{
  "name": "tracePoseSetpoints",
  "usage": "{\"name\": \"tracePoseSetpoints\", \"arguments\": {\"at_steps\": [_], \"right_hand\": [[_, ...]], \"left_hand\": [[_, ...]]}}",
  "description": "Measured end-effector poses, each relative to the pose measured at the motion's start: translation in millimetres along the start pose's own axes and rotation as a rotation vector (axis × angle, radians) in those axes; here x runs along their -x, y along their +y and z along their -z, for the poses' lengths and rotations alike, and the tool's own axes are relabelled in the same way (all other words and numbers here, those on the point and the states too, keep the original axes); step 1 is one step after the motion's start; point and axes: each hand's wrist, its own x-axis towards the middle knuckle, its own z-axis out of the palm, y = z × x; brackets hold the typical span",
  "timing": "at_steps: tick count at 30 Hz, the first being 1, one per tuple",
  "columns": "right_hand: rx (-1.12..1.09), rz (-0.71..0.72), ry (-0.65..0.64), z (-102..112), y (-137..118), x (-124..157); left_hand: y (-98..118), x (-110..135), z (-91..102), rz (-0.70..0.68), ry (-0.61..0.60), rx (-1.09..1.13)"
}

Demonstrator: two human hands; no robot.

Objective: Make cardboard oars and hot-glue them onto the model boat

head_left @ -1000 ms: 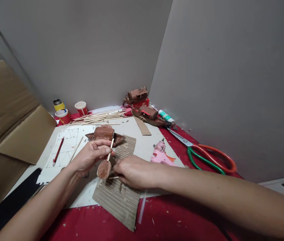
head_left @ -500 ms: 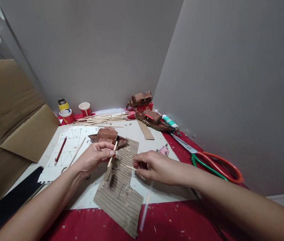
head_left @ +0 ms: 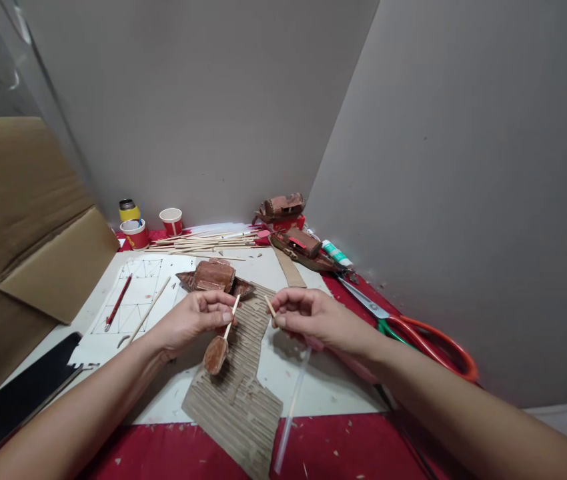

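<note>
My left hand (head_left: 196, 325) pinches the pale stick handle of a miniature paddle (head_left: 216, 355), its rounded brown blade hanging down toward me. Between the fingertips of my right hand (head_left: 308, 319) is a short wooden stick (head_left: 269, 307), tilted and apart from the paddle. Below both hands lies a ribbed piece of corrugated cardboard (head_left: 243, 393). A small brown model boat (head_left: 215, 275) with a rounded roof rests just beyond my left hand. Part of a pink object shows under my right hand, mostly hidden.
Large scissors (head_left: 413, 333) lie at right, near a glue tube (head_left: 337, 253) and more model boats (head_left: 298, 241). Wooden sticks (head_left: 208, 240) and paper cups (head_left: 171, 221) are at the back. A red pencil (head_left: 119, 301) lies on a drawing; a clear glue stick (head_left: 291, 413) is in front.
The paddle has turned in my left hand, so its brown blade face now shows. My right hand has risen slightly, and its stick now points up and away.
</note>
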Motion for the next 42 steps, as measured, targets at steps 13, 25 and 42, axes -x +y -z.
{"name": "tracePoseSetpoints", "arguments": {"at_steps": [13,25,42], "right_hand": [[-0.115,0.101,0.083,10.9,7.5,-41.4],[0.007,0.169,0.054,18.3,11.2,-84.0],[0.119,-0.034,0.072,45.1,7.6,0.9]], "left_hand": [[-5.8,-2.6,-7.9,-0.056,0.101,-0.084],[-28.5,-14.2,-2.0,-0.082,0.167,-0.103],[-14.2,-8.0,-10.0,0.093,0.175,0.008]]}}
